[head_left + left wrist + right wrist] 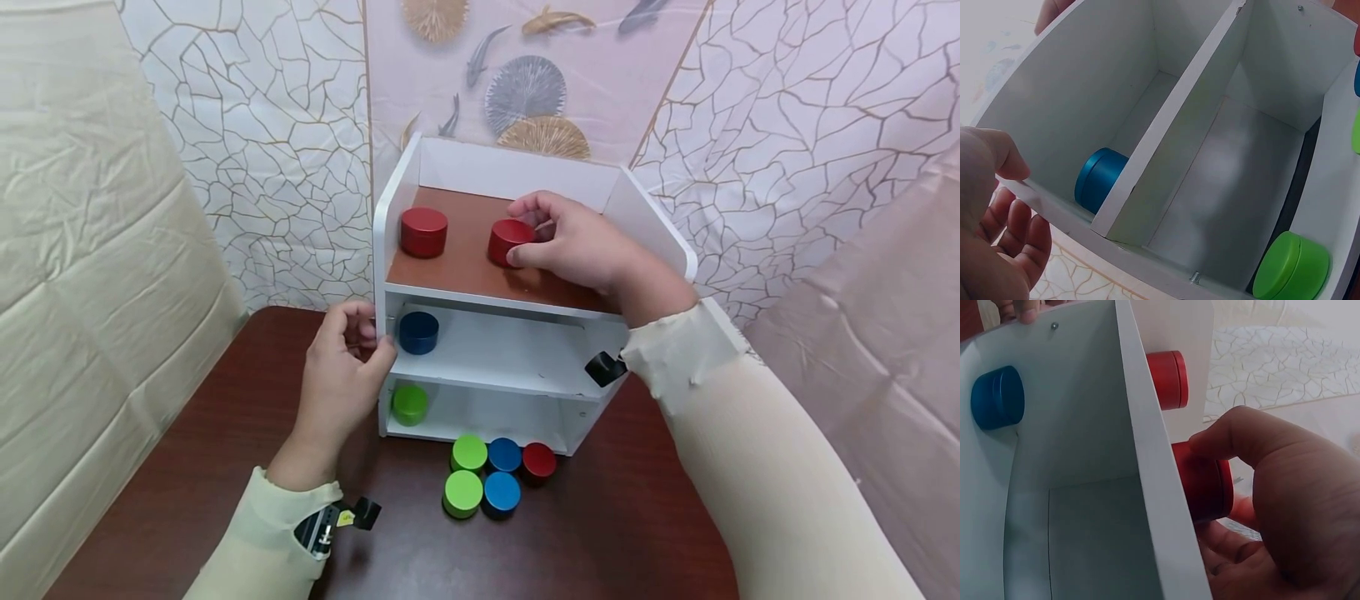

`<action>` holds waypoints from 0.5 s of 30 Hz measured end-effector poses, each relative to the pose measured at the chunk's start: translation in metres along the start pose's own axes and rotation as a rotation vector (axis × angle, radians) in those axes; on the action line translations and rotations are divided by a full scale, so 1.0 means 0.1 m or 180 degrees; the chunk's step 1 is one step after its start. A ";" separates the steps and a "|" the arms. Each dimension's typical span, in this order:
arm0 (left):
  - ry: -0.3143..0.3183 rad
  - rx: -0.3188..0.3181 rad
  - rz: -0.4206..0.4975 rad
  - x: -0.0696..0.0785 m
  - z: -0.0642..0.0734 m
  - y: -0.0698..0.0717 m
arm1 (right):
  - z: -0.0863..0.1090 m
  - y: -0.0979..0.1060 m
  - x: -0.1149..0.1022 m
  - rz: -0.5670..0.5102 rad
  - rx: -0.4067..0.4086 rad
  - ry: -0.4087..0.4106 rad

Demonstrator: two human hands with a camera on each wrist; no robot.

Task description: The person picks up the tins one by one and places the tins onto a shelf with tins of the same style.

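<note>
My right hand [581, 246] pinches a red round tin [504, 242] between thumb and fingers on the brown top board of a small white shelf unit [495, 350]. In the right wrist view the tin [1200, 484] sits just behind the board's front edge. Another red tin [423, 233] stands at the left end of that board. With thumb at the front edge and fingers outside, my left hand [337, 383] grips the unit's left side panel [1054, 215]. Close to it, a blue tin [418, 333] stands on the middle shelf. A green tin [410, 405] is on the bottom shelf.
In front of the unit, on the dark wooden table [600, 533], several tins stand in a cluster: green tins [462, 493], blue tins [502, 493] and a red tin [538, 463]. A patterned wall covering [270, 150] hangs behind, with cloth at both sides.
</note>
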State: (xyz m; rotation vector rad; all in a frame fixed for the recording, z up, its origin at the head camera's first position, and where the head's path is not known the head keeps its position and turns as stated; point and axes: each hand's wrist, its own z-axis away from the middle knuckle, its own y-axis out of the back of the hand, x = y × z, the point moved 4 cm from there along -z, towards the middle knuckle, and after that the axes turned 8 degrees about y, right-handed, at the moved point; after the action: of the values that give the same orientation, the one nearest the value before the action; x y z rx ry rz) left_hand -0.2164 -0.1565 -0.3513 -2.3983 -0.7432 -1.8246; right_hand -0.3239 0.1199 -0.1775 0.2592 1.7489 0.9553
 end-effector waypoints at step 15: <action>0.0007 0.0006 0.0000 -0.01 -0.01 0.00 | 0.33 0.07 -0.10 0.0157 0.0396 0.0430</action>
State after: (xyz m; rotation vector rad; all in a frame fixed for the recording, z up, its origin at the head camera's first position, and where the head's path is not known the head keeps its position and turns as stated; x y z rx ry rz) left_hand -0.2179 -0.1569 -0.3521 -2.3946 -0.7441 -1.8255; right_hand -0.2931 0.1340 -0.1686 0.3256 1.9372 0.9182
